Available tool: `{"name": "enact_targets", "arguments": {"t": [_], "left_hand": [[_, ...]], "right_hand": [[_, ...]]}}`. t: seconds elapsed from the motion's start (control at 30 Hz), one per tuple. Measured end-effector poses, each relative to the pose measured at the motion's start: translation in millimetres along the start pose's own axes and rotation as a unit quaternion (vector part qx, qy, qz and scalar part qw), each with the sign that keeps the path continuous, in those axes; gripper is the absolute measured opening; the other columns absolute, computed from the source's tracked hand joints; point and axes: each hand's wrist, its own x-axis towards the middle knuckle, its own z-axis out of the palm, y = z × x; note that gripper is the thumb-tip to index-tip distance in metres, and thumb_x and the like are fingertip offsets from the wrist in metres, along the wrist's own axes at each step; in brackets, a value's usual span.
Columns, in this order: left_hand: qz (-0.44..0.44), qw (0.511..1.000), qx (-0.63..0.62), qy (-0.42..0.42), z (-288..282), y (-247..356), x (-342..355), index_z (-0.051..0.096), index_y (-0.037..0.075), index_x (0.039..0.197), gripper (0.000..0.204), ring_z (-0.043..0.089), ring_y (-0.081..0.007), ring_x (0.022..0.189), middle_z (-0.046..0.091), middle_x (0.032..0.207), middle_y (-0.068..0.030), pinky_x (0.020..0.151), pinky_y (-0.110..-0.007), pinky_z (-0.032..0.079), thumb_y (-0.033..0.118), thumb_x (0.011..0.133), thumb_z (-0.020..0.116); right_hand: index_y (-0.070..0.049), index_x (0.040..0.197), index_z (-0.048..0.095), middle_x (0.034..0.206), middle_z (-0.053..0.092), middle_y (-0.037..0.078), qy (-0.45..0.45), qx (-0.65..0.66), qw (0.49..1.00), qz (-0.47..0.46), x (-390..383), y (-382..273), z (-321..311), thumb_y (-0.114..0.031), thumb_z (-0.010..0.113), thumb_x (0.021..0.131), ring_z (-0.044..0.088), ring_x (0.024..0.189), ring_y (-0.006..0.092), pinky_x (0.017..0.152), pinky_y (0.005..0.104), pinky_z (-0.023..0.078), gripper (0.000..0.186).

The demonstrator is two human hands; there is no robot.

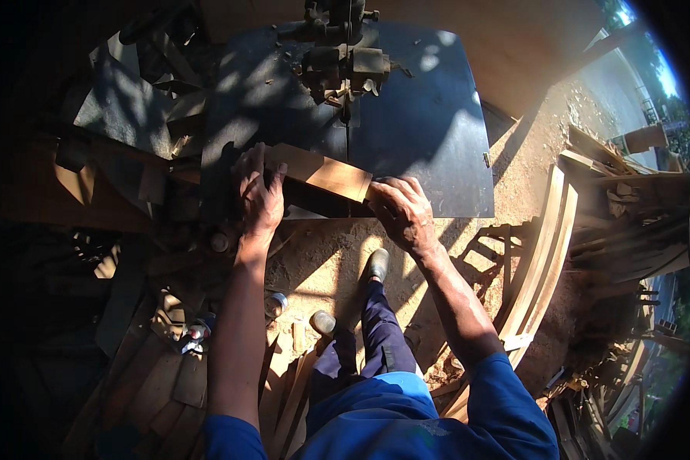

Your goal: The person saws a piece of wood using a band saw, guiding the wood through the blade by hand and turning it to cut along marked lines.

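A short, thick wooden block [326,172] is held between my two hands over the near edge of a dark bandsaw table [418,130]. My left hand [259,188] grips its left end, thumb on the near side. At the block's right end, my right hand [403,211] closes its fingers round the corner. Beyond the block, the saw's blade guide assembly [346,69] hangs over the slot in the table. The blade itself is hard to make out in the shadow.
Long curved boards [540,253] lean at the right beside stacked timber [629,230]. Wood offcuts [161,376] lie at the lower left, and a pale sheet [126,107] stands left of the table. Sawdust covers the ground [314,268] around my feet.
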Motion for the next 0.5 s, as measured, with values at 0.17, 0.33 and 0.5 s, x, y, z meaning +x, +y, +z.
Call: {"name": "enact_targets", "arguments": {"t": [0.17, 0.33, 0.5], "left_hand": [[-0.136, 0.99, -0.021, -0.004, 11, 20, 25, 0.066, 0.008, 0.134, 0.042, 0.056, -0.0392, 0.114, 0.062, 0.123, -0.0209, 0.105, -0.05, 0.043, 0.03, 0.099, 0.068], [-0.107, 0.993, 0.043, 0.002, 33, -2, 55, 0.059, 0.008, 0.139, 0.058, 0.054, -0.0369, 0.126, 0.059, 0.134, -0.0192, 0.105, -0.053, 0.04, 0.049, 0.098, 0.063], [-0.168, 0.983, 0.071, -0.034, 49, -4, 82, 0.049, 0.007, 0.148, 0.077, 0.047, -0.0356, 0.141, 0.056, 0.146, -0.0197, 0.117, -0.062, 0.027, 0.065, 0.097, 0.054]], "right_hand": [[-0.01, 0.119, 0.07, 0.109, 0.069, 0.012, -0.043, 0.102, 0.993, -0.027, -2, 10, -1, -0.012, 0.079, 0.086, 0.065, 0.103, 0.0331, 0.089, 0.0424, 0.055, 0.034], [-0.012, 0.112, 0.068, 0.095, 0.066, 0.01, 0.024, 0.057, 0.997, 0.052, 25, 1, 26, -0.018, 0.081, 0.081, 0.064, 0.092, 0.0323, 0.08, 0.0431, 0.055, 0.034], [-0.01, 0.109, 0.069, 0.095, 0.066, 0.012, 0.029, 0.031, 0.996, 0.078, 38, 1, 40, -0.018, 0.082, 0.081, 0.066, 0.089, 0.032, 0.077, 0.043, 0.056, 0.032]]}}
